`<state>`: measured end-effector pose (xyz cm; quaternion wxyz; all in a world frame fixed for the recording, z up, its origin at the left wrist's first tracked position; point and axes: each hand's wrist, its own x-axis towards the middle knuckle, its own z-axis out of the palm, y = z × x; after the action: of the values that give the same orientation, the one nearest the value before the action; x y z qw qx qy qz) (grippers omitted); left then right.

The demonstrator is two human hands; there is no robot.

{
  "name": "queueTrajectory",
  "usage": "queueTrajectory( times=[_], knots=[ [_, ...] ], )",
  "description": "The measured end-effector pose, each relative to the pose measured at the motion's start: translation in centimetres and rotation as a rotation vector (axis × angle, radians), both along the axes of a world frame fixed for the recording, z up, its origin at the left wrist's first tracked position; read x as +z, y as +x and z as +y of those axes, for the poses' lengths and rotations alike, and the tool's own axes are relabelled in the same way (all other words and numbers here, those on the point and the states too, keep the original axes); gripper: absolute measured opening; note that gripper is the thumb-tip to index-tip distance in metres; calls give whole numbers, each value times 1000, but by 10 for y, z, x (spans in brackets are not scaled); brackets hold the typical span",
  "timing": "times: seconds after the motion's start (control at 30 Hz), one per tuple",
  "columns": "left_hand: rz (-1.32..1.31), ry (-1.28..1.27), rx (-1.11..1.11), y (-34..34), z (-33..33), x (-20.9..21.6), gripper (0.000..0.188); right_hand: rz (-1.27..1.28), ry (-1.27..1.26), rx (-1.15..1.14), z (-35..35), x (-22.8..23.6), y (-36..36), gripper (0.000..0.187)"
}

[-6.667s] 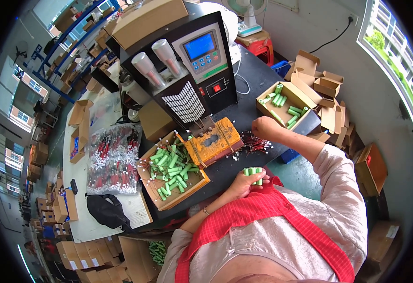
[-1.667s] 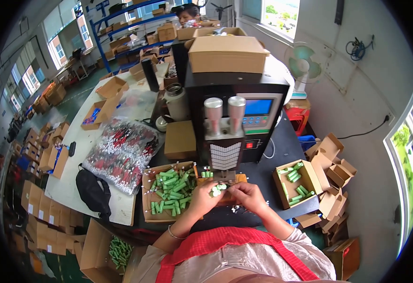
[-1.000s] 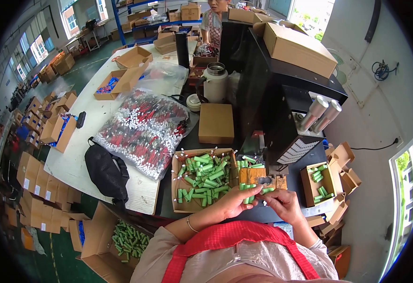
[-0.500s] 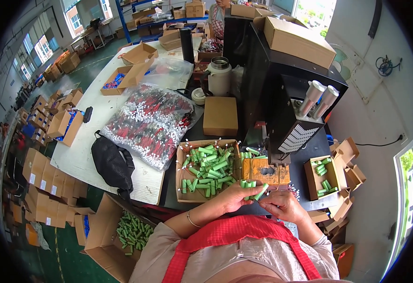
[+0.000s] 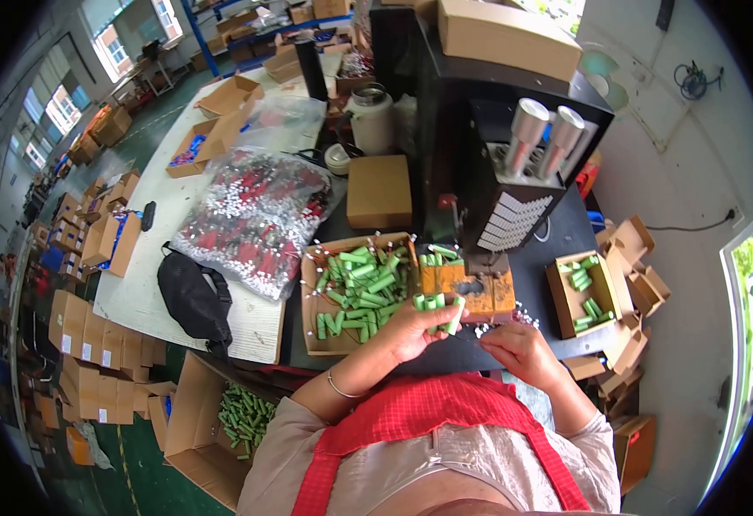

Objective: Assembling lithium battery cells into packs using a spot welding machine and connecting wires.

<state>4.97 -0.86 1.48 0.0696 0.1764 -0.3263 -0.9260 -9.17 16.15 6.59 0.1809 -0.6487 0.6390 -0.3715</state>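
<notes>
Several green battery cells [image 5: 431, 302] are gripped in my left hand [image 5: 409, 334], their ends sticking up past the fingers, and one leans to the right. Beside it, my right hand [image 5: 521, 351] is closed in a pinch; a thin dark wire seems to run from the cells to its fingertips. Both hands are just in front of an orange block fixture [image 5: 498, 292] with a dark cutout, under the head of a black machine [image 5: 488, 202]. Left of the fixture, a cardboard box [image 5: 309, 301] holds many green cells with white-tipped wires.
A smaller box [image 5: 562, 297] with green cells stands to the right. Left are a black bag [image 5: 189, 297] and a clear plastic bag of wires [image 5: 247, 219]. A large carton [image 5: 189, 413] of green cells is at lower left. A closed brown box [image 5: 378, 191] lies behind.
My right hand has drawn away from my left, widening the gap between them. The leaning cell now stands more upright. The whole view has shifted slightly.
</notes>
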Motion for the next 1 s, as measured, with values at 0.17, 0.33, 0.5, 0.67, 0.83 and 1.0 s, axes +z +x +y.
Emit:
queueTrajectory(
  times=[0.17, 0.33, 0.5, 0.67, 0.83, 1.0],
  knots=[
    [22, -96, 22, -4, 0, 18, 31, 44, -193, -233, -9, -17, -5, 19],
    [-49, -661, 147, -23, -2, 11, 27, -113, -435, -540, -23, -49, -11, 18],
    [-46, -1194, 383, -40, 1, -3, 25, -534, -498, -563, -38, -66, -10, 10],
    [-48, -1308, 419, -45, 1, 1, 21, -532, -481, -507, -48, -57, -8, 10],
    [-37, -1371, 424, -47, 2, 2, 19, -456, -434, -509, -52, -55, -9, 10],
    [-24, -1380, 440, -52, 1, 4, 17, -396, -429, -533, -57, -61, -12, 13]
  ],
)
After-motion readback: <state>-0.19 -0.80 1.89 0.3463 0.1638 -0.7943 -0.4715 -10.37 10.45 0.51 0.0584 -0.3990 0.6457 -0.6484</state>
